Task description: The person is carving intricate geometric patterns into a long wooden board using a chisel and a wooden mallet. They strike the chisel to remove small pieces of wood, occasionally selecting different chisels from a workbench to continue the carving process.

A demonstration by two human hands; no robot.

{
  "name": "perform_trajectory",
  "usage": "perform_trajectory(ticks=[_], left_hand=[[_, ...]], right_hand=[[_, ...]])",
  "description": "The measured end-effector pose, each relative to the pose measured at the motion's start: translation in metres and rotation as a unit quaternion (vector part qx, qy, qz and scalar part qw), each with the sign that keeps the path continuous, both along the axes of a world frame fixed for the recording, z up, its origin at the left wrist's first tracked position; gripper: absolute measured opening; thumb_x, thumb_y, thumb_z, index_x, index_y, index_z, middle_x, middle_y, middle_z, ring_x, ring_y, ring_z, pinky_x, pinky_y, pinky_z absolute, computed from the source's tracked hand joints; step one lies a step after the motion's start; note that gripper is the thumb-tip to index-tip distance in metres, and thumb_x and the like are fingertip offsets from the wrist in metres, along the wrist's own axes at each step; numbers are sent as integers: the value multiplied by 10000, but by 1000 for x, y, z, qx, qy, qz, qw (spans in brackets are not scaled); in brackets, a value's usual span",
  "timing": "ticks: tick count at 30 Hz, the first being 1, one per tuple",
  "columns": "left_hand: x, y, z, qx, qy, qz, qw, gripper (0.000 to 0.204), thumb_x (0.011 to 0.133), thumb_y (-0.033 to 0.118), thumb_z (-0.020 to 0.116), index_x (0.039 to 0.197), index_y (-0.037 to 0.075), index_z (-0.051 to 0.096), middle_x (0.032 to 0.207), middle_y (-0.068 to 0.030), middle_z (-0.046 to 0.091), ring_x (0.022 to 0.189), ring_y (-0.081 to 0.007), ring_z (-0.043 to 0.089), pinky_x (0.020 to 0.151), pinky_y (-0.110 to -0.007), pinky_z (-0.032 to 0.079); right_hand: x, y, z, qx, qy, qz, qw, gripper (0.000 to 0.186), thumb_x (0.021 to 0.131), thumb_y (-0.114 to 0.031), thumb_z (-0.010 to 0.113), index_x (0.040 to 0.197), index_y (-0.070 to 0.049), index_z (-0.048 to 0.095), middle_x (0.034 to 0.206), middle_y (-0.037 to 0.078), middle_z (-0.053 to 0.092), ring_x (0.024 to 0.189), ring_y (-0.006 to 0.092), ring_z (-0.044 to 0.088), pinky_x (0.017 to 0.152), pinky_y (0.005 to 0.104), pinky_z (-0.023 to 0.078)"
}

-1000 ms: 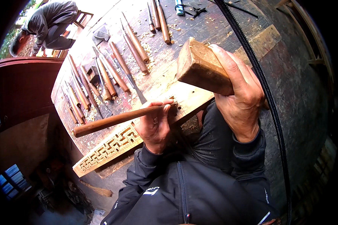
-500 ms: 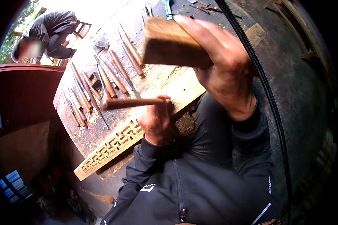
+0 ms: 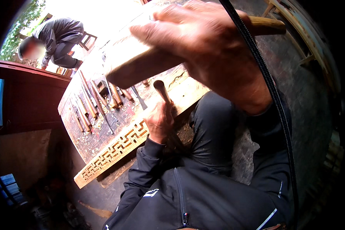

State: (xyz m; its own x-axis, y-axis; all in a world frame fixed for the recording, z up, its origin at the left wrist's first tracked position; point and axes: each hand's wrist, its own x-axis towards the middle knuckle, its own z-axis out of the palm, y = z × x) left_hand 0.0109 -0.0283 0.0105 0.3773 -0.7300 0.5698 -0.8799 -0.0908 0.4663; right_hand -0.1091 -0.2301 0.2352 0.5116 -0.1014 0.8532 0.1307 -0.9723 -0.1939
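Note:
My right hand [image 3: 222,57] is wrapped round a wooden mallet [image 3: 142,66]. Its blocky head juts to the left, and the handle's end pokes out at the right of my fist. Below it my left hand [image 3: 159,122] is closed on a chisel [image 3: 163,91], whose round wooden handle points up toward the camera. The chisel's blade is hidden behind my fingers. Under my left hand lies a long pale wooden board [image 3: 195,86]; slots in an angular lattice pattern are cut into its left stretch. The mallet head appears close to the chisel's butt, with a gap visible in this view.
Several wood-handled chisels [image 3: 89,100] lie in a row on the scuffed workbench [image 3: 80,143], among wood shavings. Another person [image 3: 61,38] bends over at the far left, near a stool [image 3: 89,40]. A black cord [image 3: 274,82] hangs across the right side.
The chisel's handle has swung from leaning left to pointing up toward the camera. My right hand and the mallet have shifted, with the mallet head now farther left and lower.

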Motion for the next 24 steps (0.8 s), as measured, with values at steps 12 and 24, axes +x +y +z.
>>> perform_trajectory(ticks=[12, 24], left_hand=[[-3, 8, 0, -55, 71, 11, 996, 109, 1026, 42, 808, 1120, 55, 754, 898, -122, 789, 758, -278, 780, 690, -392, 601], [-1, 8, 28, -118, 457, 96, 876, 89, 1150, 61, 692, 1215, 10, 658, 1001, -94, 793, 897, -155, 766, 837, -313, 627]], right_hand=[[-31, 9, -6, -81, 92, -184, 975, 644, 867, 35, 815, 1481, -152, 759, 1272, 188, 798, 1110, 350, 797, 969, 433, 644], [-30, 35, -131, 115, 106, -288, 945, 640, 888, -11, 853, 1509, -98, 722, 1340, 183, 791, 1195, 417, 787, 1012, 482, 623]])
